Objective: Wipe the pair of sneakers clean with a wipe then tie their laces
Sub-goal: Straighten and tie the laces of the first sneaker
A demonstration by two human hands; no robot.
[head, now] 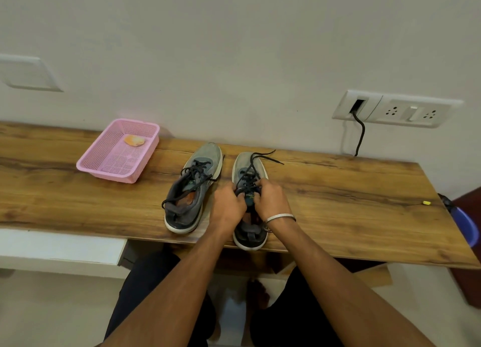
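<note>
From the head view, two grey sneakers stand side by side on a wooden table point(338, 190), with their toes pointing to the far wall and their heels near the front edge. The left sneaker point(192, 188) lies a little tilted to the right, and its black laces look loosely gathered over the tongue, with one loop hanging down on the left side near the heel. The right sneaker point(248, 198) is just beside it, and the two do not seem to touch. Both hands are on the right sneaker, over its tongue. The left hand point(229, 203) has its fingers curled and it pinches the black lace point(253, 169) at the left of the tongue. The right hand point(272, 201) also has curled fingers and it grips the lace at the right side; it carries a thin bangle point(279, 217) on the wrist. The loose ends of this lace lie over the toe and on the table beyond it. To the far left a pink basket point(104, 162) stands on the table, well apart from the shoes, and a small orange crumpled thing point(134, 140) lies inside it at the far end. On the wall at the right there is a socket panel point(406, 111) with a black cable point(360, 136) hanging from it.
</note>
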